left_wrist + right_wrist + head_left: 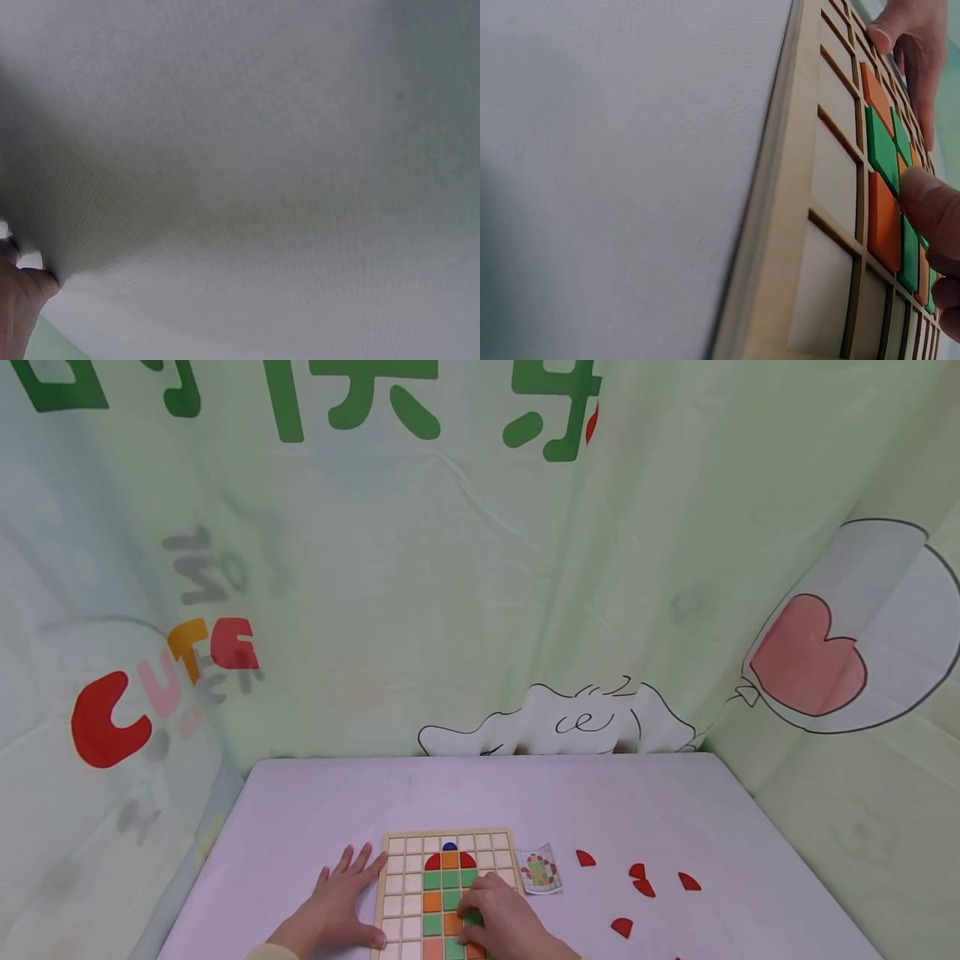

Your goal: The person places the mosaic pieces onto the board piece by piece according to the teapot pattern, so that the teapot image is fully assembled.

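Observation:
A wooden grid board [393,883] lies on the table, its middle columns filled with green tiles [432,880], orange tiles [432,902] and a pink tile [432,948]. Toward its far end are red quarter-round pieces [432,862] and a blue rounded piece [449,846]. My left hand [341,897] is spread along the board's left edge, thumb at the near part of the frame. Over the right filled column, my right hand [508,922] curls with thumb and fingers about a shaded green tile [472,917]. In the right wrist view the thumb [930,202] touches the tiles.
Right beside the board lies a printed pattern card [538,870] with a coloured design. Several loose red quarter-round pieces [622,927] are scattered further right on the pale tabletop [337,793]. A printed curtain [450,610] hangs behind the table and along both sides.

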A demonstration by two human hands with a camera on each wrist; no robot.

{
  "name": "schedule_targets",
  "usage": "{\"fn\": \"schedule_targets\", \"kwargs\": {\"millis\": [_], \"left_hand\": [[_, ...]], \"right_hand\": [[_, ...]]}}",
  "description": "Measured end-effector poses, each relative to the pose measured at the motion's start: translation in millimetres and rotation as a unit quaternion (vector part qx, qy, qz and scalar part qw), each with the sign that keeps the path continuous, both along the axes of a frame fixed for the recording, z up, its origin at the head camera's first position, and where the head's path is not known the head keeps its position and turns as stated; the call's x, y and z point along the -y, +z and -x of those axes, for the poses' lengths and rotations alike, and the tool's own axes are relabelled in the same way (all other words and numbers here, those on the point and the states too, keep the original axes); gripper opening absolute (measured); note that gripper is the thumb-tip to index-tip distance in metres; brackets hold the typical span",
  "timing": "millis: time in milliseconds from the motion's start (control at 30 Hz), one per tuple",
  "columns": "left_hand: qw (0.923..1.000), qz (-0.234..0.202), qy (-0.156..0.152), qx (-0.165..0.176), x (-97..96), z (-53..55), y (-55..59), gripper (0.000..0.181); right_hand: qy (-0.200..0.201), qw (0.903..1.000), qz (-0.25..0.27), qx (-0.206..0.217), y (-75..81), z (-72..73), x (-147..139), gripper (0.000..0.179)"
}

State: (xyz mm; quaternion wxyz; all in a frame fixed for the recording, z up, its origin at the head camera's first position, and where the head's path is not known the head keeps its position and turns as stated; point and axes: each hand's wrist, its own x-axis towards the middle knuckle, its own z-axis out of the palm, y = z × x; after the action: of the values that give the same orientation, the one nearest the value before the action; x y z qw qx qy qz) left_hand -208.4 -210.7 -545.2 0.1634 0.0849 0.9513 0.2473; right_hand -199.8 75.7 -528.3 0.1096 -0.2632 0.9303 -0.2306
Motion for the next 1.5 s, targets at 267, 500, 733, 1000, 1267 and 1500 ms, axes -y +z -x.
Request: {"fn": "schedule_targets", "kwargs": {"millis": [267,500,733,1000,1267,1500], "left_hand": [[1.0,-0.004,0.009,-0.001,1.9,0.2,-2.2,0.122],[1.0,-0.004,0.007,-0.003,3.4,0.2,-2.8,0.122],[1.0,-0.001,0.007,0.003,2.3,0.3,-1.0,0.122],[1.0,0.005,0.007,0.003,2.6,-0.6,-0.4,0.122],[1.0,0.001,0.008,0.003,1.7,-1.3,-0.5,0.121],[1.0,0.004,0.007,0.002,0.4,0.6,-5.9,0.122]], "right_hand": [[-0.013,0.9979,0.051,0.038,5.7,4.7,-20,0.017],[-0.08,0.991,0.068,0.082,11.5,8.7,-51,0.026],[-0.146,0.9865,0.065,0.038,14.8,12.0,-90,0.033],[-0.232,0.9713,0.053,0.005,14.8,19.5,-136,0.031],[-0.254,0.966,0.044,0.015,6.8,34.6,-163,0.038],[-0.253,0.9668,0.024,0.03,1.5,51.9,-171,0.036]]}}
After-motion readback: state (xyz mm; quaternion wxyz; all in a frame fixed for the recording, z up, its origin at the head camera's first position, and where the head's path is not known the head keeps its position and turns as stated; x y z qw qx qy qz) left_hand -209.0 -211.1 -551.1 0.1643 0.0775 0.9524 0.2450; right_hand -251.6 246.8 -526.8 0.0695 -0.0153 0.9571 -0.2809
